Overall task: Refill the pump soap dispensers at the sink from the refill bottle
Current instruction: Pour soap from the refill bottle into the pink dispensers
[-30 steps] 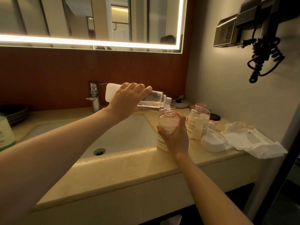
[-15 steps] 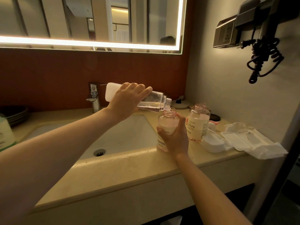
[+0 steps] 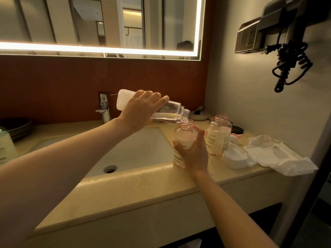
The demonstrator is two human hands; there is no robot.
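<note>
My left hand (image 3: 138,109) grips a clear refill bottle (image 3: 169,113) with a white base, tipped almost flat, its open mouth just above the neck of a pink-tinted dispenser bottle (image 3: 184,135). A little clear liquid lies in the lower side of the refill bottle. My right hand (image 3: 194,153) holds this dispenser upright on the counter beside the sink (image 3: 139,149); it is partly full of whitish soap and has no pump on. A second open dispenser bottle (image 3: 218,136), fuller, stands just to its right.
A chrome tap (image 3: 104,109) stands behind the basin. White pump parts (image 3: 234,159) and crumpled white packets (image 3: 275,154) lie on the counter to the right. Dark plates (image 3: 17,127) and a green bottle (image 3: 6,145) sit at far left. A hair dryer's coiled cord (image 3: 290,65) hangs on the right wall.
The refill bottle's mouth has dipped slightly lower toward the dispenser's neck. Both hands keep their grips in nearly the same places.
</note>
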